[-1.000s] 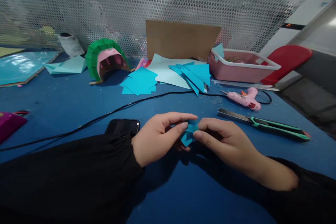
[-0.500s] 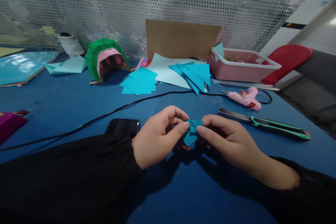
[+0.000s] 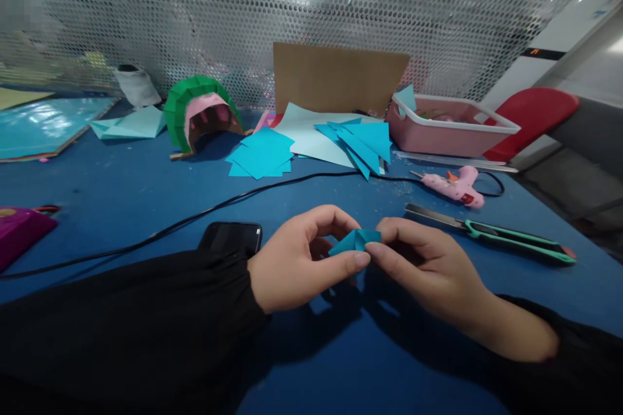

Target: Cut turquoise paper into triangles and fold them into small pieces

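A small folded piece of blue paper (image 3: 356, 241) is held above the table between my two hands. My left hand (image 3: 304, 262) pinches its left and near side, the thumb lying across the front. My right hand (image 3: 428, 262) grips the right end between thumb and forefinger. Part of the paper is covered by the fingers. Beyond the hands lie a stack of blue paper squares (image 3: 263, 152) and several folded blue paper triangles (image 3: 363, 139) on a pale sheet (image 3: 311, 133). A black phone (image 3: 232, 236) rests beside my left wrist.
On the right lie scissors with green handles (image 3: 516, 241) and a pink glue gun (image 3: 457, 187). A black cable (image 3: 219, 206) crosses the blue table. Behind stand a pink basket (image 3: 448, 135), a cardboard sheet (image 3: 341, 78) and a green paper arch (image 3: 178, 110). A purple object (image 3: 22, 233) sits at left.
The folded paper has tilted, and a flap now points left. My left thumb has slid rightward along its near side, close to my right thumb. The view has shifted slightly.
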Available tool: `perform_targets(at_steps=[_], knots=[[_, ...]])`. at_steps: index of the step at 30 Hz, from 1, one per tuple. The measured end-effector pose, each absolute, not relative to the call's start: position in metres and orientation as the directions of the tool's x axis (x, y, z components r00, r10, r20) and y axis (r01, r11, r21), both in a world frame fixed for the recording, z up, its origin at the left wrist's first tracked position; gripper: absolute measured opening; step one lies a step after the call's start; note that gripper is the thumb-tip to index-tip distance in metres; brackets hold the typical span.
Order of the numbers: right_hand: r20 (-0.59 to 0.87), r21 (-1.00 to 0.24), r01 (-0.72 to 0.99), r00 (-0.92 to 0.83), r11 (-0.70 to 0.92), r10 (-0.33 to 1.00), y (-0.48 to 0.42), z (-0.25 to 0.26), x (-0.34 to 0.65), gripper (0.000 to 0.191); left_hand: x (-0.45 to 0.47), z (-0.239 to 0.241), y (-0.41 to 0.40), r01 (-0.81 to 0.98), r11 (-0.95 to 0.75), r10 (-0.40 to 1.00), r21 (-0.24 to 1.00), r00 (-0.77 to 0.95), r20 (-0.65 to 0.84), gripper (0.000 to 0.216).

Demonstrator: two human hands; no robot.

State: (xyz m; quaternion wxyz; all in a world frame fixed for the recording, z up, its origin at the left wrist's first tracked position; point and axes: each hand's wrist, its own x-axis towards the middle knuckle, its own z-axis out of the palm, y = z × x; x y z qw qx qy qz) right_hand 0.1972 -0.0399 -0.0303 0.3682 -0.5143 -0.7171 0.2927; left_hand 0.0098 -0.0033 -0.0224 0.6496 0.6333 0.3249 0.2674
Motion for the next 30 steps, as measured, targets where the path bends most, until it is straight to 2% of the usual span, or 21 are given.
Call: perform_targets(at_steps=[7, 15, 22, 26, 30], knots=[[0.212, -0.846, 0.444, -0.23, 0.296, 0.95, -0.0411, -0.029, 0.1973, 0.031, 0.0119, -0.0199, -0.0048, 0.105, 0.108, 0.771, 0.989, 0.619, -0.15, 0.019], [0.15, -0.893, 0.378, -0.26, 0.244, 0.954, -0.04, -0.0304, 0.199, 0.025, 0.0124, -0.0226, -0.0025, 0.097, 0.01, 0.788, 0.995, 0.611, -0.067, 0.016], [0.068, -0.923, 0.344, -0.293, 0.171, 0.954, -0.0385, -0.0274, 0.2002, 0.027, 0.0113, -0.0204, -0.0051, 0.02, 0.076, 0.741, 0.997, 0.668, -0.07, 0.029], [0.146, -0.896, 0.38, -0.234, 0.229, 0.961, -0.0372, -0.0289, 0.1994, 0.028, 0.0103, -0.0225, -0.0048, 0.047, 0.095, 0.715, 0.994, 0.692, -0.101, 0.03], [0.334, -0.822, 0.417, -0.199, 0.388, 0.921, -0.0345, -0.0332, 0.2009, 0.007, 0.0102, -0.0268, -0.0024, 0.115, 0.143, 0.69, 0.983, 0.7, -0.182, 0.028]])
